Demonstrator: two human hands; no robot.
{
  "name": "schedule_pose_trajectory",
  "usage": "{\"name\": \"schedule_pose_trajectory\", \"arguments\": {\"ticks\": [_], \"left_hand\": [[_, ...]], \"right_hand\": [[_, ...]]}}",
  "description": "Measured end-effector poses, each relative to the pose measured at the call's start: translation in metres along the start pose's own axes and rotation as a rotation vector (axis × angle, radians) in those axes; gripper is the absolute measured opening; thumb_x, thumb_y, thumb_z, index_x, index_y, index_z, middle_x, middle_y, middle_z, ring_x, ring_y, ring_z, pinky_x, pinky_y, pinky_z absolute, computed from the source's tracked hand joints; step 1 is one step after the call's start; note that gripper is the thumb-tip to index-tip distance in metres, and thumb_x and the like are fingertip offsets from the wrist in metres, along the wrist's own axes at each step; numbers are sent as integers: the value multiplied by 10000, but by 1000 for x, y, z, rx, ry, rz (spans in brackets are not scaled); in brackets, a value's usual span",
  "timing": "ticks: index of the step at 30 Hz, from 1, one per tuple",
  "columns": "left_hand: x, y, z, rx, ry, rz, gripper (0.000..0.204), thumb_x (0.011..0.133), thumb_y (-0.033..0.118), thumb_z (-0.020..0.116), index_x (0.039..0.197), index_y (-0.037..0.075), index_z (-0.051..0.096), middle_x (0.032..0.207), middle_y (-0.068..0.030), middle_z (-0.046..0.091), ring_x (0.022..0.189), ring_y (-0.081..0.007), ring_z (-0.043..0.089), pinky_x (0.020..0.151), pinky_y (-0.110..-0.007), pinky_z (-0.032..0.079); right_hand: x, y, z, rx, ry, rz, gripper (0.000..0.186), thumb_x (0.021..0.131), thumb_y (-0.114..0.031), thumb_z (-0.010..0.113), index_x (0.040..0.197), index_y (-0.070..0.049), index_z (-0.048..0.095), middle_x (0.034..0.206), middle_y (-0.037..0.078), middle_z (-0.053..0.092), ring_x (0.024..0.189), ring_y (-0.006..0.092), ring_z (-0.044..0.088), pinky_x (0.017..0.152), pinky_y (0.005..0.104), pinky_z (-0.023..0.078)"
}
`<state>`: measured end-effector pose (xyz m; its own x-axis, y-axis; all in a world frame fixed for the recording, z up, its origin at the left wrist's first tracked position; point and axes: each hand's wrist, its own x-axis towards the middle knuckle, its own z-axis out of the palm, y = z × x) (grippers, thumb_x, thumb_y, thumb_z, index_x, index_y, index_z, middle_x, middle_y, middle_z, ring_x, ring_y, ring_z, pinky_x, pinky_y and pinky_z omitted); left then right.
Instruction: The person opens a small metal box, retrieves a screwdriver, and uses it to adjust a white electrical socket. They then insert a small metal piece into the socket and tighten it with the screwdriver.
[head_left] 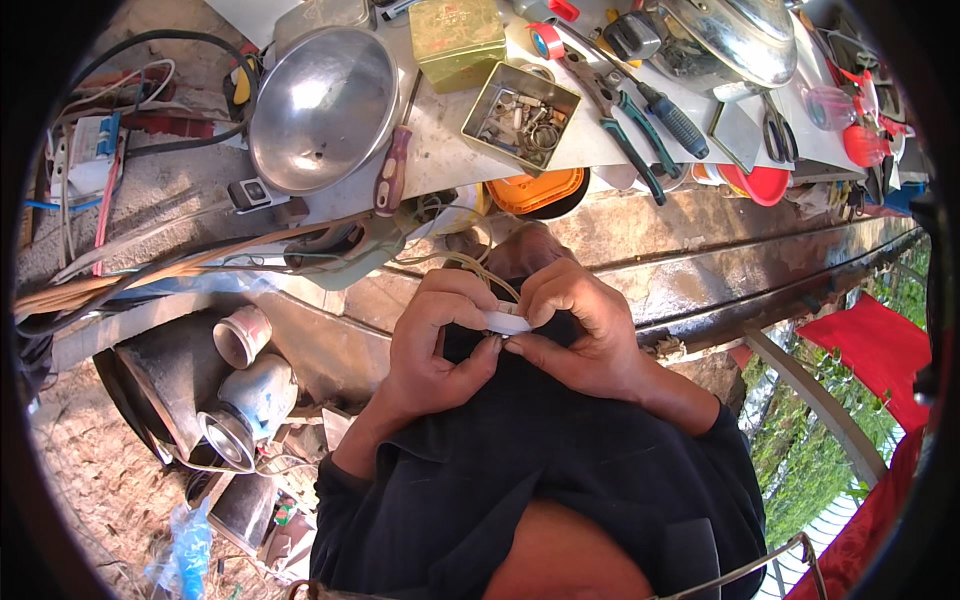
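Note:
A small, pale white curved piece [507, 323], perhaps plastic, sits between my two hands in front of my dark shirt. My left hand [440, 340] is closed, its thumb and bent fingers pinching the piece's left end. At the other end my right hand [585, 330] pinches it between thumb and forefinger. The fingertips hide part of it, so its exact kind cannot be made out. A thin pale cable [465, 258] runs just beyond the hands; whether it joins the piece is unclear.
Ahead, a worktable holds a metal bowl [322, 110], a screwdriver [393, 170], a tin of small metal parts [520, 118], teal-handled pliers [640, 140] and scissors [778, 130]. An orange container [540, 190] stands below its edge. Cables lie at left, above a dark bucket [170, 380].

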<state>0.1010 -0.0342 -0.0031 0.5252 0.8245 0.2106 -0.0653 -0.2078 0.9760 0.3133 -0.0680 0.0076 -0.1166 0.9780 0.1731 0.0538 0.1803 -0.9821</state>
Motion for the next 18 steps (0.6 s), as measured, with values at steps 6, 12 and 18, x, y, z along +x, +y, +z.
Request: {"name": "schedule_pose_trajectory", "arguments": {"ticks": [6,12,18], "left_hand": [[4,0,10,-190,73,-181,456,758,-167,651,1147,41,536,1154,-116,527,1029,-188,575,921,-314,494],[13,4,7,-232,48,-345,484,772,-156,631,1226,6,583,1183,-81,514,1068,-149,583,949,-283,496],[10,7,-2,-297,143,-333,353,764,-123,594,1100,-28,643,1144,-103,541,1017,-191,614,928,-325,525]], "right_hand": [[3,2,-6,-25,-28,13,362,760,76,840,1004,-64,612,1041,102,669,955,268,682,831,363,555],[6,1,-14,3,-38,38,353,794,67,810,1077,-60,642,1081,98,680,984,249,681,845,355,554],[10,8,-71,-539,137,50,371,821,-13,802,1155,-62,647,1245,136,659,1144,351,652,969,434,540]]}}
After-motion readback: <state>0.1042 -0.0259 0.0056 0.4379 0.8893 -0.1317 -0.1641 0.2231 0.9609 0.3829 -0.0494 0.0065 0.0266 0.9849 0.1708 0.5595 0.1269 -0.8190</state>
